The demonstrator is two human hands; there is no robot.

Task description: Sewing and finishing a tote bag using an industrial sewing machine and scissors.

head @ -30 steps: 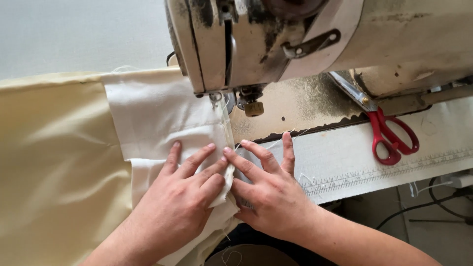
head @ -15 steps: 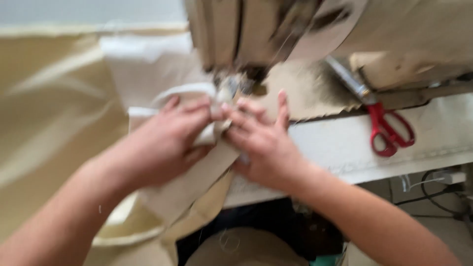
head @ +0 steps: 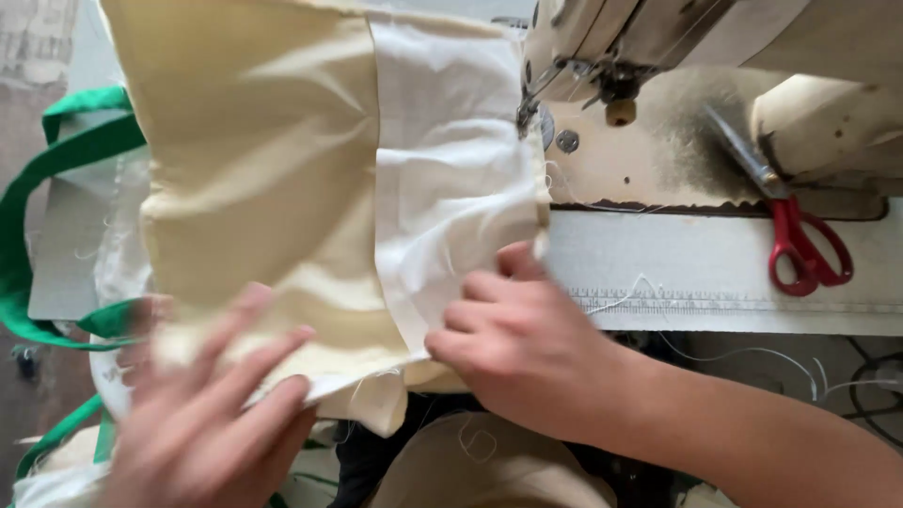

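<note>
A cream cloth with a white cloth lining lies spread left of the sewing machine. My right hand has its fingers curled on the white lining's lower edge, gripping it near the table's front. My left hand, blurred, rests flat with fingers spread on the cream cloth's near edge. The white cloth's right edge reaches the needle area.
Red-handled scissors lie on the machine bed at the right. A measuring strip runs along the white table edge. Green straps hang at the left. Loose threads and cables trail below the table at right.
The cloth has been pulled out from under the needle toward the left and spread open. Both hands moved down and apart, left hand sweeping low left. The camera view shifted left.
</note>
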